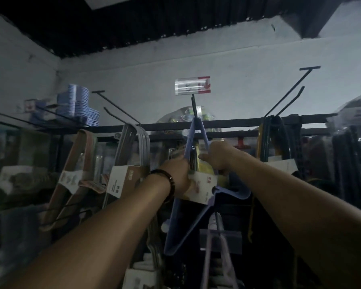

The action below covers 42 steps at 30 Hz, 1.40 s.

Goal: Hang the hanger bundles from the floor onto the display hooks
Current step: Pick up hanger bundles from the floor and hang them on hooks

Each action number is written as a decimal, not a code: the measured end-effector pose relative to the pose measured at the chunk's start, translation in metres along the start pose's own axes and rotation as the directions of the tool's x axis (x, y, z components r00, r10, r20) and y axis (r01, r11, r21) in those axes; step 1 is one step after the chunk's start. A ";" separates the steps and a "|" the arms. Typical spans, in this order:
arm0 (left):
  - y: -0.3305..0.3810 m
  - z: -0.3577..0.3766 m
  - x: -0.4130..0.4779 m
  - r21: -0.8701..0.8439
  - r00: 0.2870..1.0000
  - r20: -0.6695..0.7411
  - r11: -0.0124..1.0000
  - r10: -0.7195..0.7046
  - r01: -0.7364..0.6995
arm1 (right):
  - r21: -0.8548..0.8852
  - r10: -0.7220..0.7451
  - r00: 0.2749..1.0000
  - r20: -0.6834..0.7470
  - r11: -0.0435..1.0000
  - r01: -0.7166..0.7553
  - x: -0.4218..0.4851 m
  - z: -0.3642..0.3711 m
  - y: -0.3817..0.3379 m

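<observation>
A blue hanger bundle [188, 222] with a white card label [202, 188] hangs up at the middle display hook [194, 107], its hook loop around the black prong. My left hand [178, 174], with a bead bracelet on the wrist, grips the bundle's left side at the label. My right hand [216, 156] grips the bundle's right arm just below the loop. Both arms reach upward. A price tag [193, 85] sits at the tip of that hook.
Grey hanger bundles [133, 155] and pinkish ones [79, 163] hang on hooks to the left, dark and yellow ones [273, 142] to the right. Bare prongs [117, 107] [290, 90] stick out overhead. A lilac bundle [219, 247] hangs lower down. Stacked blue goods [79, 105] sit on the top shelf.
</observation>
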State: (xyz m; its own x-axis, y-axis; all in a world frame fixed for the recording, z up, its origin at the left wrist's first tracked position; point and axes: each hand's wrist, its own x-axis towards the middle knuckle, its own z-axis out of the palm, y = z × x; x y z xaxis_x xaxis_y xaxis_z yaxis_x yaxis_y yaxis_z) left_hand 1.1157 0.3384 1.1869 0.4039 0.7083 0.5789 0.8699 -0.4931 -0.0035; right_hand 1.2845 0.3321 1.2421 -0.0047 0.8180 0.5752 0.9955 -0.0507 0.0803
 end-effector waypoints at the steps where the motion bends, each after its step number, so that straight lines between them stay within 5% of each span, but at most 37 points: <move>1: 0.001 -0.007 -0.008 0.036 1.000 0.014 0.999 -0.002 0.002 | 0.038 0.022 1.000 -0.019 0.999 -0.022 -0.006 -0.003 -0.002; 6: -0.018 -0.051 -0.061 0.177 1.000 -0.010 0.984 0.011 -0.009 | 0.131 0.089 0.957 -0.275 0.990 -0.054 -0.053 -0.043 -0.052; 9: -0.054 -0.077 -0.122 0.024 0.994 -0.107 0.999 0.034 -0.032 | 0.173 -0.003 0.922 -0.388 0.982 0.076 -0.093 -0.063 -0.117; 13: -0.140 -0.094 -0.243 -0.187 0.986 -0.164 0.982 -0.019 -0.012 | 0.300 -0.227 0.893 -0.389 0.885 0.355 -0.159 -0.058 -0.232; 19: -0.300 -0.058 -0.478 -0.218 0.934 0.028 0.910 -0.357 0.354 | 0.494 -0.463 0.846 -0.263 0.689 0.531 -0.268 0.037 -0.430; 23: -0.373 -0.027 -0.647 -0.225 0.755 0.324 0.729 -0.570 0.647 | 0.694 -0.687 0.722 -0.084 0.480 0.537 -0.358 0.119 -0.573; 29: -0.423 0.008 -0.867 -0.119 0.431 0.365 0.418 -0.825 0.901 | 0.853 -0.893 0.430 0.129 0.322 0.411 -0.499 0.221 -0.746; 36: -0.466 0.066 -1.003 -0.014 0.110 0.499 0.118 -0.860 0.993 | 0.899 -0.942 0.068 0.330 0.335 0.283 -0.603 0.331 -0.881; 42: -0.529 0.116 -1.057 0.062 -0.205 0.512 -0.202 -0.834 0.977 | 0.872 -0.864 -0.146 0.482 0.455 0.182 -0.616 0.426 -1.002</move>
State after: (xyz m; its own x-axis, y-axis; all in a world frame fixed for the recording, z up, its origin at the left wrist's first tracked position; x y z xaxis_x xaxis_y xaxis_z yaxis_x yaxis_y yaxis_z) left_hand 0.2612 -0.0907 0.4826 -0.6633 0.5249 -0.5333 0.2367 0.8233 0.5159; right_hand 0.3305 0.1236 0.4604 -0.8138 0.2004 -0.5455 0.5350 0.6249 -0.5686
